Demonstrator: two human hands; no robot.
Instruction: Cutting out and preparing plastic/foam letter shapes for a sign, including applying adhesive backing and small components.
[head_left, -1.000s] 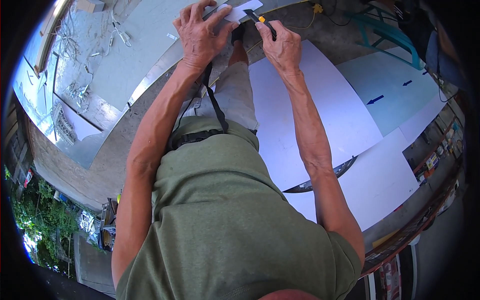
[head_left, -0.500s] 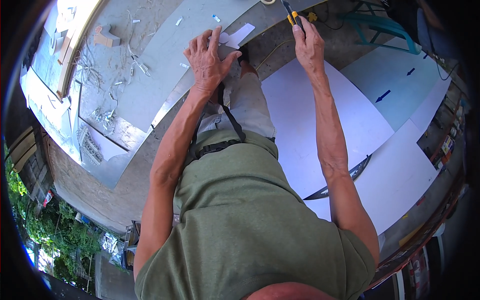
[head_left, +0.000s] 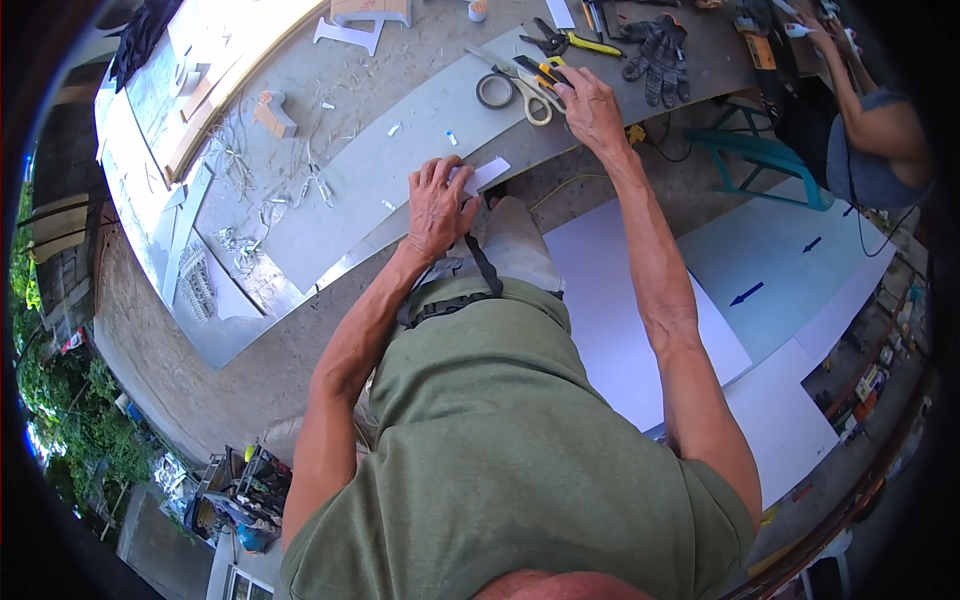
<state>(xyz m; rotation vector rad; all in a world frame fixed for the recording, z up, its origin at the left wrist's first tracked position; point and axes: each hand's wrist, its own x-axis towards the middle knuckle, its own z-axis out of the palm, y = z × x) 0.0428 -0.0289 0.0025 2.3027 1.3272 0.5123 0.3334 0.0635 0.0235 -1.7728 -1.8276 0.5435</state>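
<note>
My left hand rests near the work table's edge, fingers bent over a small white cut piece lying on a grey sheet. My right hand is closed on a yellow-and-black utility knife, low among the tools at the table's front. Just left of it are scissors with pale handles and a roll of dark tape. Pliers, a yellow-handled tool and grey knit gloves lie beyond.
Another person works at the right, beside a teal stool. Large white boards lie below the table on the right. Wires, offcuts and a long wooden strip are on the table's left part.
My view has shifted, showing more tools and the other person. My right hand has moved with the knife from the white piece over to the scissors and tape. My left hand stays by the piece.
</note>
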